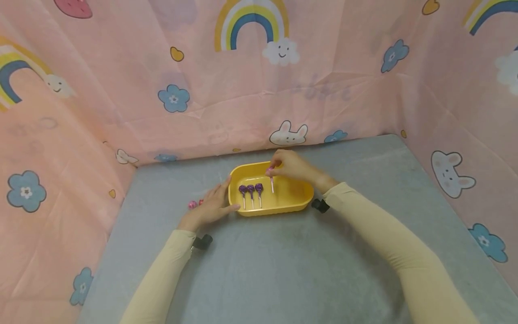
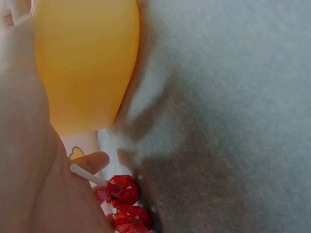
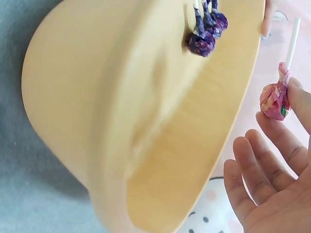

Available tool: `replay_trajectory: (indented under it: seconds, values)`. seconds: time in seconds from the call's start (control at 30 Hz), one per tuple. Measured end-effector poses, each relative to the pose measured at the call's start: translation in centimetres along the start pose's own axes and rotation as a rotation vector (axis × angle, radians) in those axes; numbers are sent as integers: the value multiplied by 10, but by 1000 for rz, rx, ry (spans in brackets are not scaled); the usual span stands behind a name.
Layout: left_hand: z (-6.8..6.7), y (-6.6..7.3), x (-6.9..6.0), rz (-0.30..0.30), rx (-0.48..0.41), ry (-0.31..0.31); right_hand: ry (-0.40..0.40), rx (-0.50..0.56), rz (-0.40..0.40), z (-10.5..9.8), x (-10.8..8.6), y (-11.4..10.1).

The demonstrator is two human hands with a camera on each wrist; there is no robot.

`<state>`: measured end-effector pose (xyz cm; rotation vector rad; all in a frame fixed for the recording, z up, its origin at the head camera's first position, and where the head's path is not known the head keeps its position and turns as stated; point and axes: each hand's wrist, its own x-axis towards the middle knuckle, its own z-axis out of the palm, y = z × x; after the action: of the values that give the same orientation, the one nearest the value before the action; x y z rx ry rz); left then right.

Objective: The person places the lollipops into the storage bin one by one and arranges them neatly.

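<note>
My right hand (image 1: pixel 293 165) pinches a pink-wrapped lollipop (image 3: pixel 276 99) between thumb and index finger, its white stick free; the other fingers are loosely spread. That lollipop is above the yellow tray (image 1: pixel 289 204), near the far rim. Inside the tray's left part lie three purple lollipops (image 1: pixel 251 189) side by side, sticks toward me. My left hand (image 1: pixel 210 204) rests against the tray's left end, thumb by the near corner and fingers extended along the side. Just beyond that hand, red lollipops (image 2: pixel 124 190) lie on the table, partly hidden by it in the head view.
A pink lollipop (image 1: pixel 192 204) lies on the table left of my left hand. The grey table (image 1: pixel 259 270) meets a pink patterned cloth (image 1: pixel 243 99) at the back and sides. Dark wrist straps (image 1: pixel 202 242) show at both cuffs.
</note>
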<state>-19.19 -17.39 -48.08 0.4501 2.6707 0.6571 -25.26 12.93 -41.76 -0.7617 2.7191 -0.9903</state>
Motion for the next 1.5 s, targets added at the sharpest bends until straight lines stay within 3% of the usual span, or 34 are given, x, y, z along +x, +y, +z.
replay_trajectory:
  seconds: [0.37, 0.93, 1.17, 1.5]
  values:
    - [4, -3, 3, 2, 0, 11, 11, -10, 20, 20, 3, 1]
    - [-2, 9, -6, 11, 16, 7, 35, 59, 128, 47, 1, 11]
    - [-4, 9, -7, 1, 19, 0, 65, 87, 98, 54, 0, 17]
    - [-3, 7, -6, 4, 4, 6, 70, 87, 115, 60, 0, 19]
